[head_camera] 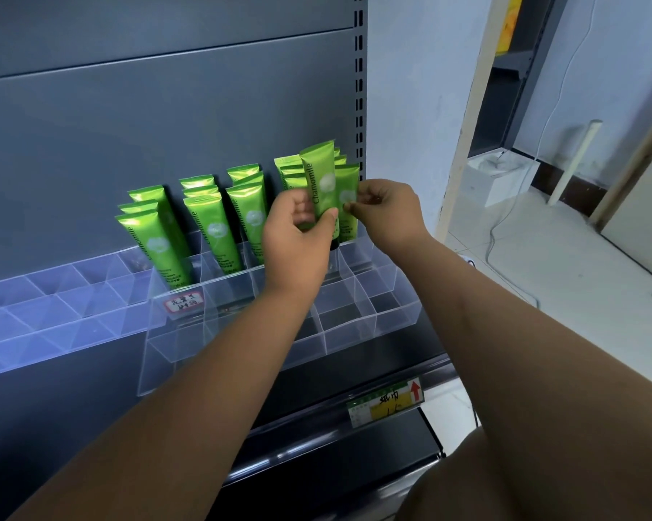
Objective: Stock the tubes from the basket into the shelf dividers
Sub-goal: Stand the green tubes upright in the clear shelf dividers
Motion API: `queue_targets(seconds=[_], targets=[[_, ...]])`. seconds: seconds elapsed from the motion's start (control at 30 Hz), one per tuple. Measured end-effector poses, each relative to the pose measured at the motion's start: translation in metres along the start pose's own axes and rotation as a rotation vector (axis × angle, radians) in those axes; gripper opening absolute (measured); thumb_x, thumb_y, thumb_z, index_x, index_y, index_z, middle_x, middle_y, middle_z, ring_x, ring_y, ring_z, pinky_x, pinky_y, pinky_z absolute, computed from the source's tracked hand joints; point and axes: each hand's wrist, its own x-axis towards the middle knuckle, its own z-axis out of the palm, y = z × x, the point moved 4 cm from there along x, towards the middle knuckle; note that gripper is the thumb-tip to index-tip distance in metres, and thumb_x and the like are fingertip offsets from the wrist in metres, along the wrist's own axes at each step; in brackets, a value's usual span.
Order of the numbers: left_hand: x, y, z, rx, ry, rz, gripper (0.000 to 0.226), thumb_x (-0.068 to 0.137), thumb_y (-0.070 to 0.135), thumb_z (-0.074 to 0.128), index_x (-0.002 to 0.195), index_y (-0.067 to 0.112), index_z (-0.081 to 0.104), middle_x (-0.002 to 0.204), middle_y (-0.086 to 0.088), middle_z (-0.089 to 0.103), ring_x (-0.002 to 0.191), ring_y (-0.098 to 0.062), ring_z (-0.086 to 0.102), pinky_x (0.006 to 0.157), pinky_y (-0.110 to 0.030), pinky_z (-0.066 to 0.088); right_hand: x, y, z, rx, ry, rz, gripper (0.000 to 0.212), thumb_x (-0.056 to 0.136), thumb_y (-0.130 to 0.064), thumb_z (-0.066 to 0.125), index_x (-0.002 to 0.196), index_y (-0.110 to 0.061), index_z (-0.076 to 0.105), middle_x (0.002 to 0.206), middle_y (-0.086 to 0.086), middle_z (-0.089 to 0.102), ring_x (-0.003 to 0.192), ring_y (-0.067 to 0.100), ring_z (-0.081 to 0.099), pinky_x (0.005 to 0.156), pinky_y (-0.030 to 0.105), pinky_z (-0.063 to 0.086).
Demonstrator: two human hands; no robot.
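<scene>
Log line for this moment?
left hand: grips raised tube | right hand: pinches neighbouring tube | place: over acrylic divider | basket: unseen

1. Hidden behind left hand point(298, 235), centre: lower end of held tube point(319, 182).
2. Unclear just right of it: which tube right hand point(388, 212) pinches, the held one or one behind.
3. Covered by front rows: rear tubes point(241, 171), only top crimps showing.
4. Too blurred to read: handwritten label point(183, 301) on divider point(354, 334).
5. Too small to read: print on price tag point(386, 404), lower right.
6. Cut off by bottom edge: both forearms point(189, 408).
7. Cut by top edge, upper right: yellow thing point(508, 24), not identifiable.
</scene>
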Motion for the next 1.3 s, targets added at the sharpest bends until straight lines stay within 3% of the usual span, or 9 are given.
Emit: queue_targets(seconds=[0.07, 0.37, 0.57, 0.67, 0.8, 0.93, 1.1, 1.2, 1.3], targets=[[0.000, 0.000, 0.000, -0.002, 0.007, -0.004, 0.029, 0.087, 0.010, 0.079, 0.106, 0.021, 0.059, 0.093, 0.011, 0.061, 0.085, -0.008, 0.059, 0.081, -0.021, 0.055, -0.001, -0.002, 0.000, 0.008, -0.008, 0.002, 0.022, 0.084, -0.008, 0.074, 0.100, -0.021, 0.079, 0.083, -0.002, 0.075, 0.081, 0.015, 0.069, 0.085, 0.036, 0.058], [0.001, -0.002, 0.001, -0.008, -0.007, -0.017, 0.031, 0.088, 0.010, 0.079, 0.108, 0.023, 0.059, 0.095, 0.011, 0.062, 0.089, -0.009, 0.061, 0.083, -0.022, 0.055, -0.001, 0.000, 0.001, 0.010, -0.011, 0.031, 0.022, 0.084, -0.011, 0.075, 0.104, -0.019, 0.078, 0.091, 0.005, 0.074, 0.089, 0.025, 0.070, 0.087, 0.042, 0.058], [0.001, -0.001, 0.000, -0.084, -0.002, -0.012, 0.033, 0.086, 0.001, 0.078, 0.103, 0.023, 0.061, 0.091, 0.004, 0.067, 0.083, -0.001, 0.064, 0.078, -0.013, 0.052, -0.002, -0.002, 0.002, 0.086, -0.056, 0.056, 0.033, 0.080, -0.012, 0.073, 0.112, -0.021, 0.075, 0.095, -0.004, 0.078, 0.093, 0.014, 0.074, 0.093, 0.044, 0.058], [0.002, -0.002, 0.001, -0.097, -0.026, -0.009, 0.030, 0.086, 0.000, 0.078, 0.103, 0.019, 0.062, 0.089, 0.004, 0.068, 0.082, -0.001, 0.066, 0.078, -0.016, 0.053, -0.004, -0.008, -0.002, 0.006, -0.043, 0.048, 0.037, 0.083, -0.018, 0.074, 0.120, -0.021, 0.072, 0.100, -0.010, 0.074, 0.090, 0.007, 0.068, 0.090, 0.033, 0.056], [0.002, -0.001, 0.002, -0.092, -0.057, -0.003, 0.030, 0.086, -0.001, 0.078, 0.100, 0.021, 0.063, 0.088, 0.013, 0.068, 0.080, 0.005, 0.066, 0.077, -0.015, 0.053, -0.013, -0.018, -0.012, -0.091, 0.056, -0.019, 0.038, 0.086, -0.024, 0.075, 0.123, -0.019, 0.067, 0.113, -0.009, 0.066, 0.098, 0.004, 0.056, 0.081, 0.014, 0.042], [0.002, 0.000, 0.001, -0.083, -0.070, 0.006, 0.027, 0.086, 0.000, 0.078, 0.101, 0.018, 0.066, 0.092, 0.009, 0.072, 0.088, -0.008, 0.071, 0.080, -0.021, 0.057, -0.027, -0.032, -0.021, -0.150, 0.112, -0.129, 0.028, 0.086, -0.025, 0.074, 0.112, -0.018, 0.069, 0.106, -0.012, 0.064, 0.097, 0.001, 0.054, 0.076, 0.001, 0.034], [0.005, 0.006, 0.002, -0.028, -0.092, 0.021, 0.025, 0.084, 0.004, 0.080, 0.100, 0.020, 0.070, 0.095, 0.001, 0.075, 0.092, -0.019, 0.071, 0.084, -0.031, 0.060, -0.037, -0.049, -0.024, -0.153, 0.042, -0.188, 0.022, 0.089, -0.022, 0.070, 0.109, -0.021, 0.077, 0.098, -0.011, 0.073, 0.088, -0.003, 0.062, 0.076, 0.003, 0.041], [0.010, 0.008, 0.006, 0.029, -0.091, 0.022, 0.029, 0.085, 0.006, 0.078, 0.089, 0.032, 0.066, 0.087, 0.006, 0.071, 0.083, -0.020, 0.067, 0.079, -0.038, 0.060, -0.038, -0.052, -0.021, -0.118, -0.009, -0.210, 0.023, 0.088, -0.017, 0.071, 0.109, -0.021, 0.077, 0.092, -0.012, 0.073, 0.086, 0.004, 0.067, 0.082, 0.021, 0.053], [0.012, 0.006, 0.012, 0.085, -0.122, 0.035, 0.015, 0.085, 0.010, 0.079, 0.097, 0.013, 0.071, 0.091, -0.002, 0.074, 0.085, -0.023, 0.070, 0.080, -0.038, 0.061, -0.034, -0.046, -0.024, -0.116, 0.020, -0.190, 0.022, 0.088, -0.016, 0.070, 0.108, -0.020, 0.077, 0.091, -0.011, 0.073, 0.084, 0.004, 0.067, 0.082, 0.024, 0.055]])
